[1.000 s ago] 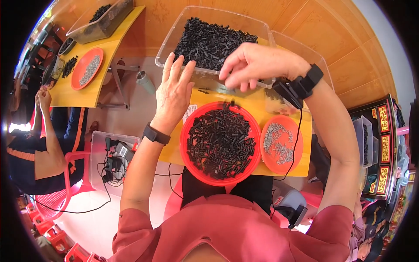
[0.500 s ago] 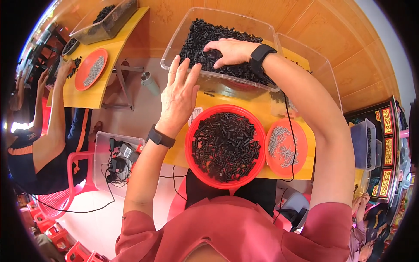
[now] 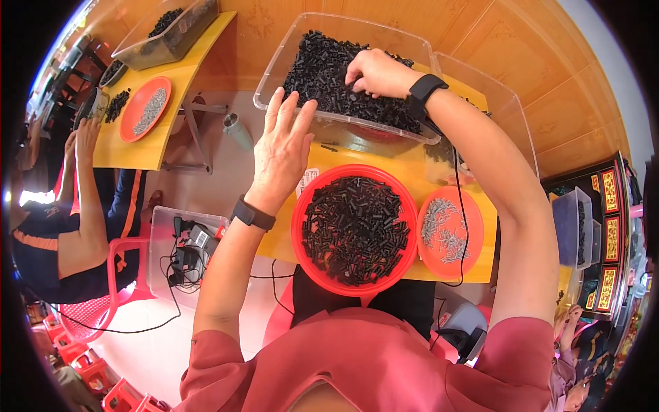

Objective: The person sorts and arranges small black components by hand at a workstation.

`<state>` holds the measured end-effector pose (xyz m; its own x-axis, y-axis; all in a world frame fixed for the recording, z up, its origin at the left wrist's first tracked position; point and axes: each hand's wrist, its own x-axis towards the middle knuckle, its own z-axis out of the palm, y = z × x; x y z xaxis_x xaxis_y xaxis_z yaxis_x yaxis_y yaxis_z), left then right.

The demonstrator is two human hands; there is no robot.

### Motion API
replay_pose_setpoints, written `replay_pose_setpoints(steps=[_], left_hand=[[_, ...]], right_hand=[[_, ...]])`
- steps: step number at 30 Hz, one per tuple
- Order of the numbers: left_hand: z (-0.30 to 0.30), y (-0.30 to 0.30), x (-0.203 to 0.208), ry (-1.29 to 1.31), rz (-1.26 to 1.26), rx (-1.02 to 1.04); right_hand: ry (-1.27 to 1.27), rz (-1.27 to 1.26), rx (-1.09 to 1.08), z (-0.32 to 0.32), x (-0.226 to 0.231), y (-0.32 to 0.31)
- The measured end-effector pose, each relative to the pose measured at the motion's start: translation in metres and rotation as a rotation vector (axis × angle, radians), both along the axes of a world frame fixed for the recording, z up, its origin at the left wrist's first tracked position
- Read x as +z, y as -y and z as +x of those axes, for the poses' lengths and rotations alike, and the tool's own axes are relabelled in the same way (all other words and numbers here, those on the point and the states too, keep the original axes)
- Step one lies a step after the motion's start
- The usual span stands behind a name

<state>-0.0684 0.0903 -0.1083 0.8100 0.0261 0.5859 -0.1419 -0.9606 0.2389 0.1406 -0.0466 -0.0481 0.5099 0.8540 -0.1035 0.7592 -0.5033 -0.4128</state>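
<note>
A clear plastic bin (image 3: 347, 130) at the far side of the table holds a heap of small black plastic pieces (image 3: 319, 69). My right hand (image 3: 381, 73) is over the heap, its fingers curled down and closed among the pieces. What they grip, if anything, is hidden. Open and spread, my left hand (image 3: 281, 150) rests its fingertips at the bin's near left rim. Closer to me stands a red round basin (image 3: 412, 244) full of small black tubular pieces (image 3: 353, 230). To its right lies an orange plate (image 3: 449, 264) with small grey pins (image 3: 439, 223).
A second clear bin (image 3: 525, 130) stands right of the first. A black cable (image 3: 460, 199) hangs from my right wrist across the plate. At left, a co-worker's hands (image 3: 84, 137) are at another yellow table (image 3: 147, 154). A bottle (image 3: 237, 130) stands between the tables.
My right hand has shifted slightly right within the bin, and its spread fingers have curled closed. My left hand stays put. The co-worker's hands have moved nearer their table's edge.
</note>
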Motion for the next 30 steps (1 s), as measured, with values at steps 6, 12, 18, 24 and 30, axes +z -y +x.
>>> replay_pose_setpoints(steps=[6, 12, 18, 24, 30], left_hand=[[-0.002, 0.004, 0.001, 0.012, -0.016, -0.030], [-0.004, 0.000, 0.001, 0.026, 0.006, -0.050], [-0.009, -0.008, 0.008, -0.004, 0.044, -0.066], [-0.053, 0.001, 0.004, 0.091, -0.088, 0.005], [-0.142, 0.037, -0.021, -0.008, -0.659, 0.015]], right_hand=[[-0.205, 0.132, -0.268, -0.001, 0.020, 0.030], [-0.564, 0.212, -0.217, -0.048, 0.049, 0.057], [-0.597, 0.040, -0.019, -0.124, 0.039, 0.075], [-0.591, 0.086, -0.070, -0.174, 0.005, 0.091], [-0.557, 0.241, -0.298, -0.204, -0.012, 0.125]])
